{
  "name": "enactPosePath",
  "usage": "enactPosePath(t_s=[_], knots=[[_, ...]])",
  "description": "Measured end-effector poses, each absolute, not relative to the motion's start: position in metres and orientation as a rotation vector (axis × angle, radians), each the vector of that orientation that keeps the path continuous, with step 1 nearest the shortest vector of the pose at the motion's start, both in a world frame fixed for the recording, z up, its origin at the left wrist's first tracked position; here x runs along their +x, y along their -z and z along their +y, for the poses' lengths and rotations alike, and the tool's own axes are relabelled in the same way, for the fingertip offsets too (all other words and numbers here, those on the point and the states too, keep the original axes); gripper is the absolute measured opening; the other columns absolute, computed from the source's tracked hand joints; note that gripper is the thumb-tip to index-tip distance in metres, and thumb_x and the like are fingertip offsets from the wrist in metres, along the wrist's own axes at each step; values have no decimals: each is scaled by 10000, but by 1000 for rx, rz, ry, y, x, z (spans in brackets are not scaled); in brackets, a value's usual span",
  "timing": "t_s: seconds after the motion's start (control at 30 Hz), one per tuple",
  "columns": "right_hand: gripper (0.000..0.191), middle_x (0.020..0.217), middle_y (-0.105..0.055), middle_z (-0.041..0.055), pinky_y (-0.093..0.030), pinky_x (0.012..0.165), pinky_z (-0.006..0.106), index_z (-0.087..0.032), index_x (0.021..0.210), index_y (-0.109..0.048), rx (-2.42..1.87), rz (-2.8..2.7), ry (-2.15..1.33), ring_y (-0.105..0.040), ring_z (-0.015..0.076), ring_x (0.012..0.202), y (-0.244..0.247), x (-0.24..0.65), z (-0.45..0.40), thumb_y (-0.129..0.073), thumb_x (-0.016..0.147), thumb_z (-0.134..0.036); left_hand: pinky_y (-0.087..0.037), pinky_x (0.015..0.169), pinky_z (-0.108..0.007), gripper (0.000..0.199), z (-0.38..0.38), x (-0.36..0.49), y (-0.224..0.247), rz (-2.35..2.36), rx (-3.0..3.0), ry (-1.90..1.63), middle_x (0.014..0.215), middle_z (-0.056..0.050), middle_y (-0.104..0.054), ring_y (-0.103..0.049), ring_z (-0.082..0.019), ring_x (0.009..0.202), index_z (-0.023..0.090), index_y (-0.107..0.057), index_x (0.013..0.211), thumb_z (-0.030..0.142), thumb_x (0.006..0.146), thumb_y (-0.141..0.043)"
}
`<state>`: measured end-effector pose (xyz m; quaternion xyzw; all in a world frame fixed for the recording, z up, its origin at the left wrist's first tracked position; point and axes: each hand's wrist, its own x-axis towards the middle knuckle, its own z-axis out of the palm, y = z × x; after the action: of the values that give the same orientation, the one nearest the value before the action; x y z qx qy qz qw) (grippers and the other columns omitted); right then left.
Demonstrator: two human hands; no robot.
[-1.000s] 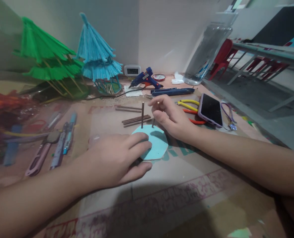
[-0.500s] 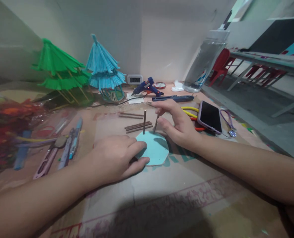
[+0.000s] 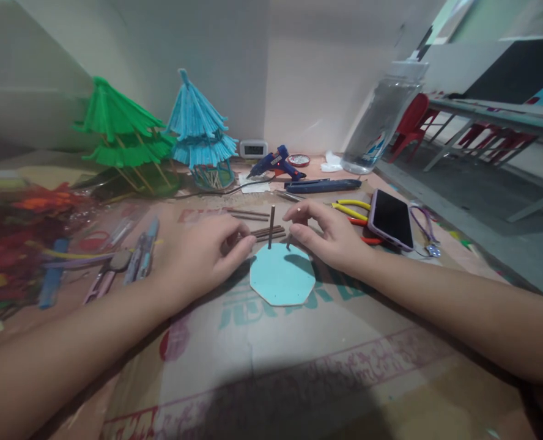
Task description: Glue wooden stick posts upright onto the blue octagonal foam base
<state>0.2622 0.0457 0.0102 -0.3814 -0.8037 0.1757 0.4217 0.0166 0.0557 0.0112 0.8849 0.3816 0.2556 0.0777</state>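
Note:
A pale turquoise octagonal board (image 3: pixel 282 278) lies flat on the cardboard. One thin brown stick (image 3: pixel 271 227) stands upright near its back edge. My right hand (image 3: pixel 329 235) is closed around a second brown stick (image 3: pixel 288 242), whose lower end meets the board; fingers hide its middle. Left of the board hovers my left hand (image 3: pixel 211 253), fingers curled, with a small gap between thumb and forefinger and nothing visible in it. Just beyond that hand lie several loose brown sticks (image 3: pixel 269 232).
Behind are a green tiered model (image 3: pixel 125 125), a blue one (image 3: pixel 202 122), a glue gun (image 3: pixel 276 162) and a small clock (image 3: pixel 253 149). On the right are pliers (image 3: pixel 354 208), a phone (image 3: pixel 391 220) and a large bottle (image 3: pixel 381 122). Pens (image 3: pixel 145 250) lie left.
My left hand has lifted off the board and shifted left and back towards the loose sticks. My right hand stays at the second stick. The view has shifted slightly.

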Motion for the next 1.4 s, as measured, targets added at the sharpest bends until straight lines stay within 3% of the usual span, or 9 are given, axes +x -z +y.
enactPosePath(t_s=[0.1,0.27,0.6,0.77,0.97,1.1,1.3,1.4], knots=[[143,801,-637,22,-459,676,286,-172,923,-624,-964,-2052,-443,-578,154,727,-10,261,47,-623,911,-314,-466,730,-360,337,60,18,-7,1119,2620,-732,896,-74,-672,-610,-228,843,159,-658,957,458,962,-503],[170,814,-652,25,-462,677,291,-170,942,-621,-987,-2015,-505,-587,155,728,-10,259,48,-639,898,-333,-461,1003,-478,398,60,19,0,929,2656,-785,1244,-119,-646,-573,-285,1171,181,-608,1262,432,959,-546],[101,779,-649,23,-475,691,310,-185,858,-594,-1042,-2065,-518,-593,164,723,-10,260,47,-622,887,-277,-420,1102,-518,614,59,18,0,879,2633,-614,1368,-160,-562,-500,-323,1306,157,-562,1361,516,871,-649],[121,771,-655,19,-474,684,309,-189,855,-594,-1023,-2051,-514,-597,166,712,-11,259,46,-636,886,-299,-376,1125,-569,617,59,19,2,881,2658,-597,1402,-170,-534,-451,-351,1353,171,-568,1327,542,845,-674],[123,791,-666,23,-474,678,302,-189,888,-607,-1015,-2063,-562,-603,166,717,-11,259,45,-627,898,-310,-458,1008,-529,826,60,17,4,830,2581,-693,1313,-158,-555,-528,-343,1219,184,-482,1326,643,704,-775],[211,834,-647,30,-467,678,295,-188,953,-584,-979,-2022,-560,-586,162,741,-11,262,46,-619,910,-392,-482,857,-432,670,55,14,-1,795,2691,-653,1080,-97,-600,-572,-291,1015,186,-577,1071,672,664,-796],[292,835,-628,32,-468,689,306,-183,993,-583,-934,-2043,-557,-562,162,734,-11,264,48,-624,905,-458,-424,766,-364,397,43,18,-3,479,3061,-646,879,-64,-648,-583,-239,862,184,-672,1060,553,928,-605],[245,826,-631,30,-473,705,313,-188,975,-593,-966,-2050,-549,-565,166,737,-10,262,49,-632,901,-418,-427,721,-359,360,36,22,2,543,3062,-632,845,-62,-672,-604,-229,808,180,-686,1068,503,970,-561]])
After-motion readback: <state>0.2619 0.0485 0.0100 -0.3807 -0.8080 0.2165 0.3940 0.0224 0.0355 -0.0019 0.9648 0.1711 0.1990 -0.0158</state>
